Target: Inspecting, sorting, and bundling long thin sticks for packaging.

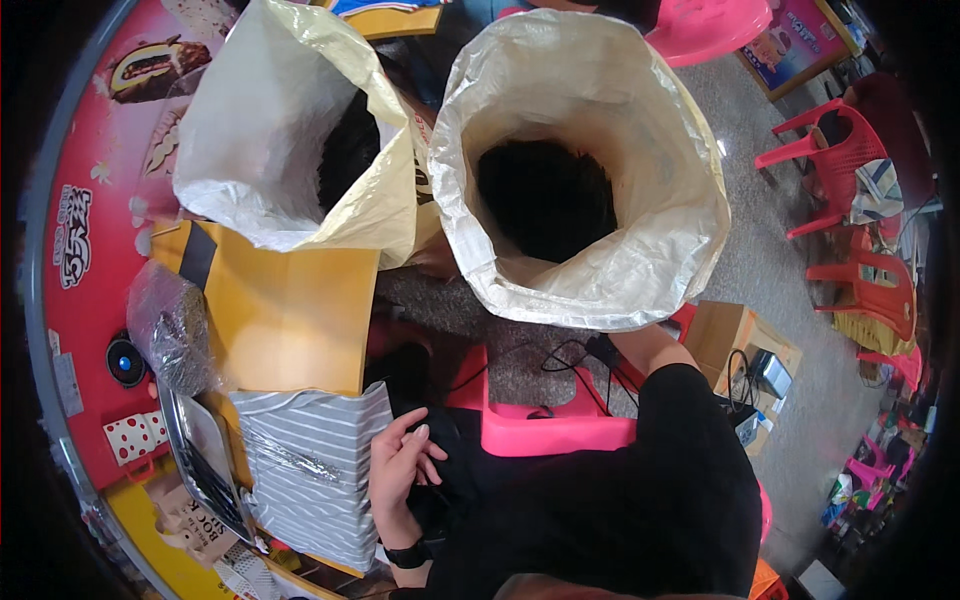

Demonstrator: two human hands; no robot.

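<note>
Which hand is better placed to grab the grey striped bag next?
Left, probably. The left hand hangs open right beside the grey striped bag, fingers almost at its edge. The right hand is hidden; only its black-sleeved arm reaches up behind the big white sack.

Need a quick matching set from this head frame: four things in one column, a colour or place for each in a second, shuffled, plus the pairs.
Things:
1. right woven sack
2. striped bag
3. plastic stool
4. left hand

Descriptions:
A. grey and white, lower left
B. bright pink, below the sacks
C. cream, mouth open, dark inside
D. wears a black wristband, rests on dark cloth beside the striped bag

Pairs: 1-C, 2-A, 3-B, 4-D
</note>
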